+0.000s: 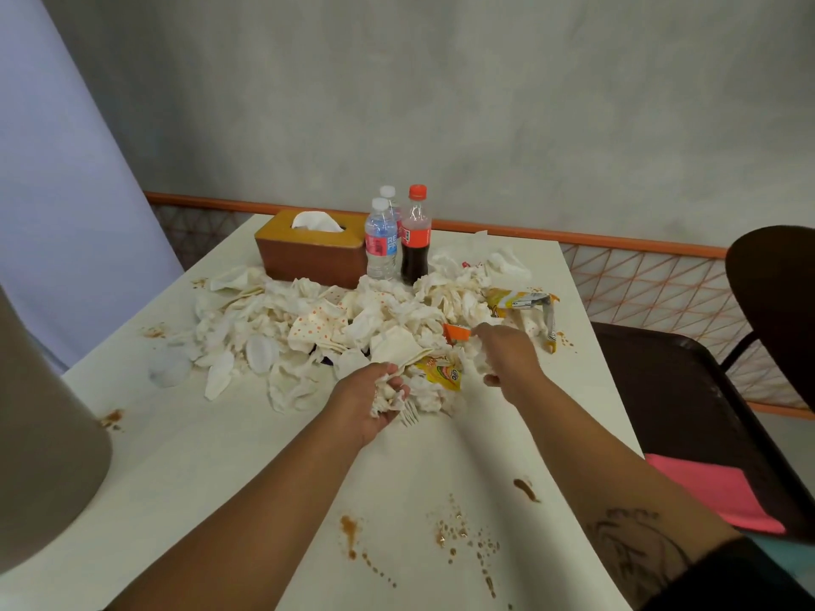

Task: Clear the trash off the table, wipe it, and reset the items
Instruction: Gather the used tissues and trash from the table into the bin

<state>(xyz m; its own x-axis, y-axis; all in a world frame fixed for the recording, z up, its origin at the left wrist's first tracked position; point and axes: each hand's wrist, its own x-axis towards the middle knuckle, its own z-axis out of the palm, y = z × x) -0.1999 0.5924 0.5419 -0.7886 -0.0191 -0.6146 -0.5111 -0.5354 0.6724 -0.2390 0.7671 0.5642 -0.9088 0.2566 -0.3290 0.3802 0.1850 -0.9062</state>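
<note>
A big heap of crumpled white napkins (308, 328), spotted paper, plastic spoons and yellow wrappers covers the middle of the white table (220, 456). My left hand (375, 403) grips a wad of napkins with a white plastic fork (409, 414) at the heap's near edge. My right hand (502, 350) is just to the right, its fingers curled round another clump of napkins, next to a yellow sachet (443, 371). Behind the heap stand a brown tissue box (308, 253), two water bottles (380, 240) and a cola bottle (414, 235).
Brown sauce stains (350, 529) dot the near part of the table. A beige bin (39, 456) rises at the left edge. A dark chair (688, 390) with a pink cloth (714, 491) on its seat stands to the right. A torn yellow packet (520, 299) lies at the heap's right.
</note>
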